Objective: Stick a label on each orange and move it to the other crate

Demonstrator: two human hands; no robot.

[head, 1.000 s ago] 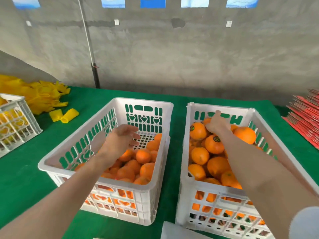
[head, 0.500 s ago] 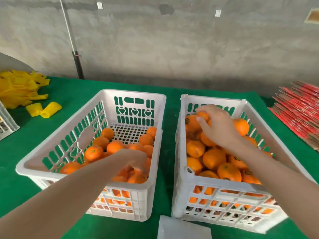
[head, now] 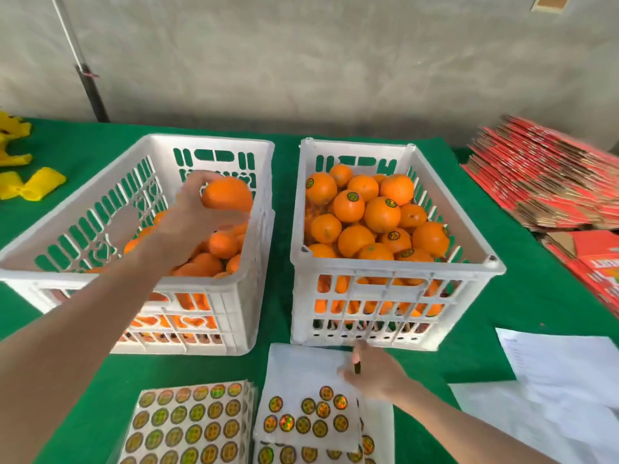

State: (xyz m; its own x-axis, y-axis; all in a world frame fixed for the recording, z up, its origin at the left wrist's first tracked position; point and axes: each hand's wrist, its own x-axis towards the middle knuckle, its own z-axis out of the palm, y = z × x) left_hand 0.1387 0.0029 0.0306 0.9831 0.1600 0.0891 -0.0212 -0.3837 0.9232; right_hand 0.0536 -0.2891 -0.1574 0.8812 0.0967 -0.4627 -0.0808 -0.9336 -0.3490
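- Cupped round one orange, the left hand has fingers and thumb curled over the fruit. It holds the fruit in the air above the left crate, toward that crate's one o'clock corner.
- Low at five o'clock of the view, the right hand rests on the part-used sticker sheet. Thumb and forefinger are closed on a small dark sliver, probably a label seen edge-on; it is too small to be sure.
- At three o'clock of the left crate stands the right crate, heaped high. Several of its oranges show round dark labels on top, while those in the left crate show none.
- A full sheet lies at nine o'clock of the part-used one, on the green cloth.
- An orange this size is likely firm and fairly weighty. Its dimpled skin should grip well, but the round shape would roll out of a loose hold.
- It is best held around the widest part, leaving a bare patch of flank turned toward the right hand. The label will probably seat better there than over the stem dimple.
- Thin and limp, the label should be carried by its edge so it cannot fold onto itself.
- With the right heap so tall, the orange is better set into a hollow than dropped.
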